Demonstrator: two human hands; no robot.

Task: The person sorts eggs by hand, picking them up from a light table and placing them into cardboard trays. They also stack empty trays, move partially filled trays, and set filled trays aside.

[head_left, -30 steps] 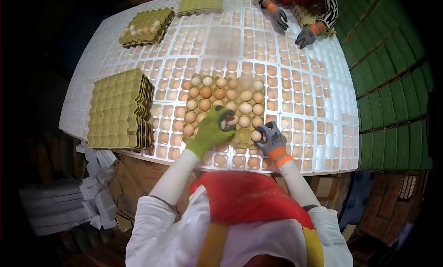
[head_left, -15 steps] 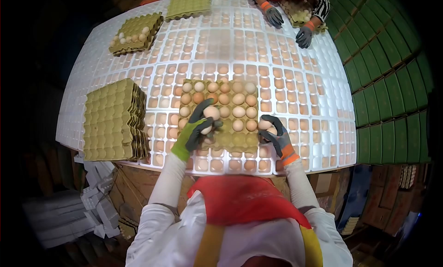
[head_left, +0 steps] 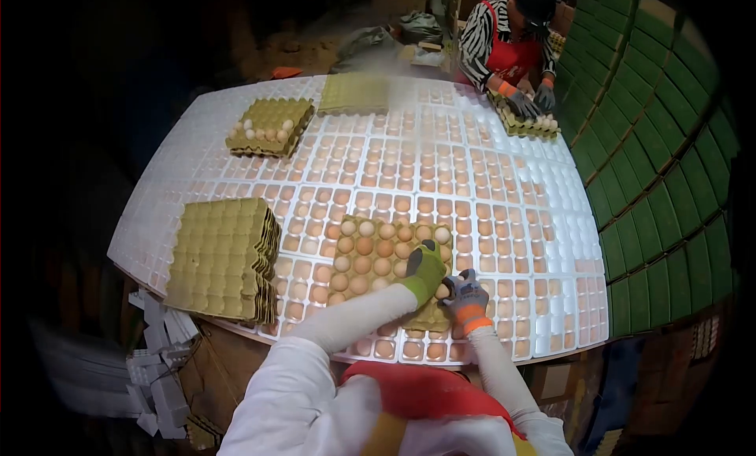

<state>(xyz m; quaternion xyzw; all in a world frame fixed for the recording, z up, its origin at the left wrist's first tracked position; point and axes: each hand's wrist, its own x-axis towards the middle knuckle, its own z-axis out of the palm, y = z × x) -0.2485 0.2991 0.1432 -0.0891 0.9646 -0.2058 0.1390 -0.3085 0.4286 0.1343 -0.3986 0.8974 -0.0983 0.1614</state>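
Note:
A pulp egg tray lies in front of me, with eggs in most of the cups that show. My left hand, in a green and dark glove, reaches across the tray's right side with its fingers curled downward; what they hold, if anything, is hidden. Beside it, at the tray's right edge, my right hand wears a grey glove with an orange cuff. Its fingers close around an egg. Under the tray, white plastic trays full of eggs cover the table.
A tall stack of pulp trays stands at left. Farther back are a partly filled pulp tray and another pulp stack. Across the table, a co-worker has gloved hands over a tray of eggs. Green boxes line the right side.
My left hand has moved right across the tray, and the eggs seen in it are now out of sight. My right hand stays by the tray's right edge. The view has tilted upward.

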